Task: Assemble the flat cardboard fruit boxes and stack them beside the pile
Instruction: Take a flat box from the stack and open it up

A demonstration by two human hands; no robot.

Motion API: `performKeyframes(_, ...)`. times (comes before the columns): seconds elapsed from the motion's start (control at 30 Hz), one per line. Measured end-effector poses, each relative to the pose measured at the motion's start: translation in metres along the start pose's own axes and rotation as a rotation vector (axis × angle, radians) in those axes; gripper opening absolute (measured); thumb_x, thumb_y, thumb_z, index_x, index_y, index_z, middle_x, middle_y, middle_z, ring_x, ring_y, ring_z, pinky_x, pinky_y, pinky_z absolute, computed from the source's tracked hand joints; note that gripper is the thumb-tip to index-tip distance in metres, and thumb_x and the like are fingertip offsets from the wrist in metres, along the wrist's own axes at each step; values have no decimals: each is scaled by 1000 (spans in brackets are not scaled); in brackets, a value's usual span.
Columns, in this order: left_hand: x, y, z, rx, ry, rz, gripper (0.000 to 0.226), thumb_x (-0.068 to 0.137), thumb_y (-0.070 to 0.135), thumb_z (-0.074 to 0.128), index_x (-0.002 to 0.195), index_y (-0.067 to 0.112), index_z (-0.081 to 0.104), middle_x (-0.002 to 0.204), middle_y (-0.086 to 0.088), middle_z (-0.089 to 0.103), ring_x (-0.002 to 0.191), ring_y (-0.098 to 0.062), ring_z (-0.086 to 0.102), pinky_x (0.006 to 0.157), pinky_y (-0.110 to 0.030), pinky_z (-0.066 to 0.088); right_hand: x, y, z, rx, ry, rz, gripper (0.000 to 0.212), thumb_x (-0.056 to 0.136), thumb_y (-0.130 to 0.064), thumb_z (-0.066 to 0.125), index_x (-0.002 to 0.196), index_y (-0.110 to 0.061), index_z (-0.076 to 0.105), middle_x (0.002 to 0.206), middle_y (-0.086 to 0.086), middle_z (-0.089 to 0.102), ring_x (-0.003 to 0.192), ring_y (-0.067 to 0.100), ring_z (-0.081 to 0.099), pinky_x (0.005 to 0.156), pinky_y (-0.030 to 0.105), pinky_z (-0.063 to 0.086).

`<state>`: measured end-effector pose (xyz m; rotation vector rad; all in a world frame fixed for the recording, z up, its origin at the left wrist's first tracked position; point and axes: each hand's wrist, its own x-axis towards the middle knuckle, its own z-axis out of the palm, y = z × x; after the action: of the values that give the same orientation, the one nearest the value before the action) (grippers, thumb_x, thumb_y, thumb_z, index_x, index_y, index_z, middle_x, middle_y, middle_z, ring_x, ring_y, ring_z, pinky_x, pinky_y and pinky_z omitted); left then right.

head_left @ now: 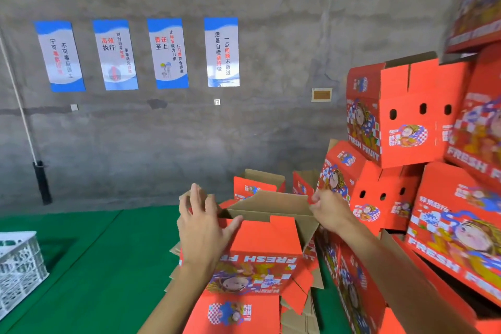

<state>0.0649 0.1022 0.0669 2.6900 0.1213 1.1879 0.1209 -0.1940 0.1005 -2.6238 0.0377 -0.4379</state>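
Right hand [329, 211] pinches the far flap of the half-opened box [260, 247], left hand [202, 228] spread flat against its left side, assembled stack [401, 116] just right.

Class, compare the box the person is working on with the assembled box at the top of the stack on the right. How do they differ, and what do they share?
The box in hand is open, brown flaps standing up; the top stacked box is fully formed.
The box in hand shows FRESH FRUIT upside down; the stacked one shows it upright.
The left hand and right hand hold the near box; the stacked box rests untouched on others.
Both are red with the same cartoon print.
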Motion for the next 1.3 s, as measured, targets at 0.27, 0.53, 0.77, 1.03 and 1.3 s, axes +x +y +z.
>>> performKeyframes(0.27,4,31,17,-21,18,293,42,91,53,54,83,21,80,113,1,75,110,-22,66,107,-46,37,-11,1,4,376,167,-260,20,91,-24,65,72,-30,68,67,-11,66,62,5,57,58,24,45)
performKeyframes(0.53,-10,23,20,213,-307,145,86,82,87,22,123,27,67,127,5,66,129,-17,56,122,-51,14,-31,21,31,164,35,-533,49,95,-18,61,136,-42,50,114,-26,47,70,10,58,67,24,47)
performKeyframes(0.77,-18,31,15,-21,-162,326,80,79,49,75,150,22,50,158,4,46,130,-16,57,102,-65,40,-38,11,71,471,100,-432,46,103,-42,56,145,-43,38,126,-30,56,65,14,55,71,26,49)
performKeyframes(1.03,-25,24,16,-208,-147,301,46,81,26,72,123,17,56,112,-2,48,99,-28,49,68,-40,50,-25,2,86,789,-156,-196,60,101,-18,66,147,-35,32,140,-5,52,71,18,69,69,29,57)
performKeyframes(1.3,-18,9,15,117,-218,126,24,100,32,45,102,19,64,93,2,68,97,-27,63,113,-62,32,-32,-19,113,388,132,-312,96,85,-29,81,162,-28,23,144,-15,49,137,7,37,117,41,34)
